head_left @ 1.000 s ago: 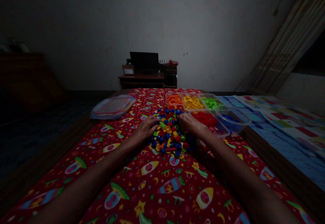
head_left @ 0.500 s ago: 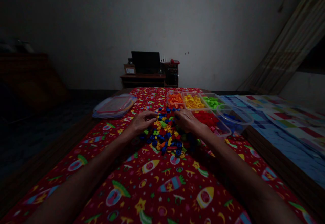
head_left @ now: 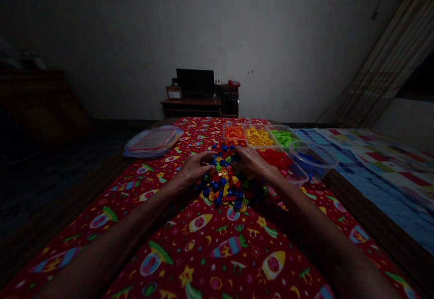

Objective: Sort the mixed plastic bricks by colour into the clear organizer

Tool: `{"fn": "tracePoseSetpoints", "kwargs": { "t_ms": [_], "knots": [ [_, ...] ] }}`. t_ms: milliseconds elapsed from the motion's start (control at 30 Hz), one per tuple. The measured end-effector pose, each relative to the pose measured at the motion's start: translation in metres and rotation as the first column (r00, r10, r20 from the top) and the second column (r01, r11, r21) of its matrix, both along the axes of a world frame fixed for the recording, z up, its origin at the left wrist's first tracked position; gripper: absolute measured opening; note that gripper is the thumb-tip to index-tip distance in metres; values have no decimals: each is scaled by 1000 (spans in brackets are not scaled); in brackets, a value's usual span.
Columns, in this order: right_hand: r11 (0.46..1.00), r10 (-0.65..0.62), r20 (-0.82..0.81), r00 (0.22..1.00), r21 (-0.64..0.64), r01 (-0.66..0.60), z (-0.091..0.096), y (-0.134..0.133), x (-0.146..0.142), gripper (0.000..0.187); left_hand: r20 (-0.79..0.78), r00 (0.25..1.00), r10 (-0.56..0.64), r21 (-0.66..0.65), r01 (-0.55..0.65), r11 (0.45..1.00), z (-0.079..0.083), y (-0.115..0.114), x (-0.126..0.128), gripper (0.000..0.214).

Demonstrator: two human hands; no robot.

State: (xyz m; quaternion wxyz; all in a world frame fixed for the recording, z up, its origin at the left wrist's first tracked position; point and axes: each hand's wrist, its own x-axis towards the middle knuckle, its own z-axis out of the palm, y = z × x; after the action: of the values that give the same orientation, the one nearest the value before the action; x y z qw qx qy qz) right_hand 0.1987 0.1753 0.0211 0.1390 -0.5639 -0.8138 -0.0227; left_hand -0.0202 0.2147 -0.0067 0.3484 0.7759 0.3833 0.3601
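Observation:
A heap of mixed toy building bricks (head_left: 222, 184) in blue, yellow, red, green and orange lies loose on the red patterned cloth (head_left: 203, 253). At the heap's left edge is my left hand (head_left: 195, 167), thumb and fingers parted around a gap, no brick visibly gripped. My right hand (head_left: 250, 160) reaches over the right side of the heap with its fingers bent down. Its fingertips are closed together low among the bricks, and what they hold, if anything, is too dark to make out.
Clear tubs of sorted bricks stand at the back right: orange (head_left: 233, 135), yellow (head_left: 259, 136), green (head_left: 284, 138), red (head_left: 274, 157) and blue (head_left: 312, 161). Stacked plastic lids (head_left: 153, 141) lie back left. Beyond the table stands a desk with a monitor (head_left: 195, 83).
My left hand has shifted slightly right and down over the heap, and its thumb and fingers have spread apart. My right hand stays in nearly the same place.

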Motion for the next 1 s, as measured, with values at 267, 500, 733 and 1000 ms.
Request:
{"fn": "tracePoseSetpoints", "kwargs": {
  "t_ms": [267,500,733,1000],
  "knots": [
    [987,-98,-179,979,108,119,35,-4,43,18,-114,993,34,75,-25,997,5,-5,-4,43],
    [790,-608,9,794,112,603,54,-21,131,22,-234,972,-3,360,90,929,-1,-7,2,36],
    [737,-653,-83,753,162,657,61,-30,134,28,-560,796,-228,592,578,562,6,-72,54,36],
    [860,-487,-59,872,142,490,63,-21,90,27,-702,696,-150,562,671,483,-10,-75,95,16]
  ]
}}
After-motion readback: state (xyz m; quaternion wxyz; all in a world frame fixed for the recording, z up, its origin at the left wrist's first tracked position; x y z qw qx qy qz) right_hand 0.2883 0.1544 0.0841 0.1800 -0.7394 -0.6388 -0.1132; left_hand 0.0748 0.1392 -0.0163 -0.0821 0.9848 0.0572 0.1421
